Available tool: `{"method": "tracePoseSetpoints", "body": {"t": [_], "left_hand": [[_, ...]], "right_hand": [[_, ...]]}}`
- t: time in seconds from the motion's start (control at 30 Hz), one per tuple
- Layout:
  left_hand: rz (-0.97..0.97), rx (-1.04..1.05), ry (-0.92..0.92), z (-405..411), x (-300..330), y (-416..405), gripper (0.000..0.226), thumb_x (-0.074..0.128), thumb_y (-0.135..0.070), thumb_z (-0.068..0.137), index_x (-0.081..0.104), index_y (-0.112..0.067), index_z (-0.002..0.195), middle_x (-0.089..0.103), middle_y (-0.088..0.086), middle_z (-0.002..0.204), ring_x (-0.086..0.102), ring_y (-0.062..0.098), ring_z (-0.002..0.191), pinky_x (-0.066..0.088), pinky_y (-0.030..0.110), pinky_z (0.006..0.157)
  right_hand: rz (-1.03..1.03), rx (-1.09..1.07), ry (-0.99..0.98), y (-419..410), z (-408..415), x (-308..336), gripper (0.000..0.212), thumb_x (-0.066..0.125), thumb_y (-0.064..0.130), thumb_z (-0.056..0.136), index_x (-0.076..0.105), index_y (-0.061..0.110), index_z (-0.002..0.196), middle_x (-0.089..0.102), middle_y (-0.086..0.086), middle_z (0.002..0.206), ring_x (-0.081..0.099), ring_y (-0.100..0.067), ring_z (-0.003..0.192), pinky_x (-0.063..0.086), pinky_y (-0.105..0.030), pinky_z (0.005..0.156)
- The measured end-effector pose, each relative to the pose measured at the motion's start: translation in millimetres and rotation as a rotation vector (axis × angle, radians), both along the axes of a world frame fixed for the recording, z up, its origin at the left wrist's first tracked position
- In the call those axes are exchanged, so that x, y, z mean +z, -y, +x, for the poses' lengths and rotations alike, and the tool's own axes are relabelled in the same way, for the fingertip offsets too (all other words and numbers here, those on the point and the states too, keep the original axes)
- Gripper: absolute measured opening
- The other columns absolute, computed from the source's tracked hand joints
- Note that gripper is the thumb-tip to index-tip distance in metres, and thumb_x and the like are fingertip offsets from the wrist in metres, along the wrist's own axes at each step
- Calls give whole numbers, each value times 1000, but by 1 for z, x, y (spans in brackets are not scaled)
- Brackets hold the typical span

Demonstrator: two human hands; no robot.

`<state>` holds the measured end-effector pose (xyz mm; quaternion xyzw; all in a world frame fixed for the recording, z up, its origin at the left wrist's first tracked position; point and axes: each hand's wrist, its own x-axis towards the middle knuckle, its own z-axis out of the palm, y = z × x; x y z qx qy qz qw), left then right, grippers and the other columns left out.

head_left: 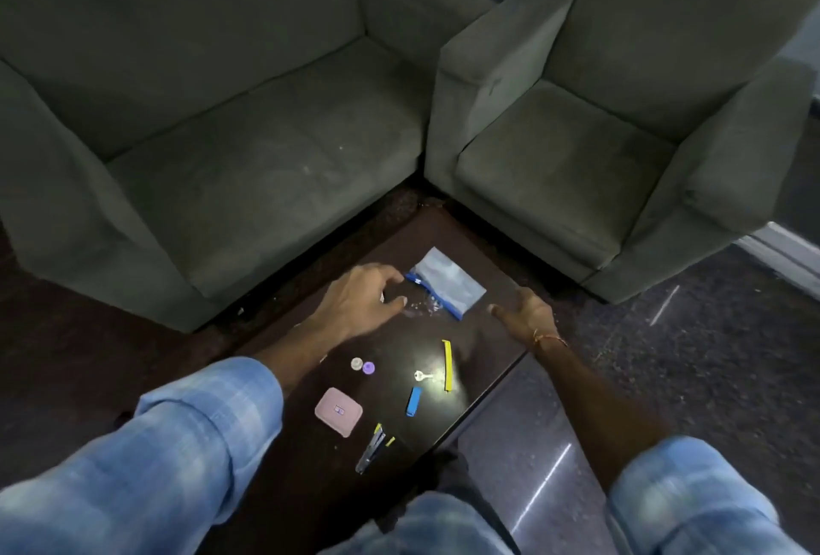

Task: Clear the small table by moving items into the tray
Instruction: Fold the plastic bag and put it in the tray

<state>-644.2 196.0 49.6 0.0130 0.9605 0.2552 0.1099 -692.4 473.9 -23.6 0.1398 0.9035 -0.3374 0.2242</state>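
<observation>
1. A small dark surface (483,359) sits in a dim room, tucked into the corner between a green sofa (213,110) and a green armchair (621,119). No tray shows anywhere in this view.
2. Nearest to the person lie a little clipper tool (372,450), a pink square case (338,411) and a blue clip (413,401).
3. A bit farther are a silver key (423,375), a long yellow strip (448,366) and two small round caps (363,366), one pale and one purple.
4. Farther still are both hands. The left hand (355,303) hangs over the surface with fingers spread apart, holding nothing. The right hand (526,310) is also apart and empty, near the right edge.
5. Farthest is a clear zip bag (446,281) with a blue strip. It lies flat between the two hands. Its long side runs from upper left to lower right.
6. The left hand's fingertips are right by the bag's upper-left corner, so that hand looks nearer. The bag seems the next thing to pick up.
</observation>
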Motion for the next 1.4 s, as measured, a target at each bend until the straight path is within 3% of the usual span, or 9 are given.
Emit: {"method": "tracePoseSetpoints", "body": {"t": [0.4,0.6,0.7,0.87,0.93,1.03,1.17,1.23,1.4], "left_hand": [[-5,30,312,-48,-29,-26,38,71,-31,86,64,-17,120,60,-2,127,56,16,119,45,39,100],[-48,67,366,-58,-33,-31,39,67,-35,90,63,-18,125,50,-1,140,53,14,122,31,10,94],[-35,93,387,-64,-40,-35,39,66,-38,90,64,-21,125,50,-2,140,55,10,111,20,-6,85],[-23,93,384,-66,-54,-36,40,66,-39,90,64,-19,125,51,4,140,51,17,127,30,15,100],[-11,103,379,-66,-56,-35,40,66,-38,90,64,-18,124,51,4,139,52,18,126,36,21,103],[19,125,370,-61,-53,-35,39,68,-34,89,65,-16,123,53,6,136,53,19,124,40,27,104],[71,261,269,-51,-47,-29,33,74,-27,85,69,-14,115,62,3,124,59,15,113,31,-1,88],[114,390,230,-44,-44,-25,33,75,-27,84,68,-17,114,64,1,119,60,12,106,33,0,80],[294,704,214,-11,-38,-8,81,77,-42,79,37,-20,145,55,-8,128,52,8,112,34,1,85]], "right_hand": [[111,226,261,-5,-131,-140,64,69,39,84,50,3,134,52,-19,139,50,-35,128,41,-35,104],[122,250,342,12,-140,-177,86,71,41,83,29,4,149,36,-22,150,38,-38,137,35,-43,109],[196,257,316,19,-139,-187,81,68,37,85,28,5,147,34,-23,148,36,-39,138,36,-45,108],[216,194,271,25,-138,-199,54,64,28,86,49,2,130,57,-23,131,54,-39,123,46,-43,100],[154,194,267,26,-140,-198,41,63,25,86,62,3,120,63,-23,122,59,-39,115,50,-40,96],[35,215,195,29,-139,-184,22,66,20,79,71,9,98,69,-14,92,66,-33,94,45,-25,71],[-248,106,-5,31,-123,-146,8,67,15,75,63,19,81,64,3,77,58,-17,72,37,-16,53],[-374,127,-82,31,-109,-121,11,66,11,76,61,21,79,63,7,74,56,-13,69,36,-3,52],[-788,135,-120,44,-63,-35,21,59,7,82,54,25,75,55,20,68,48,4,64,40,-7,56]]}}
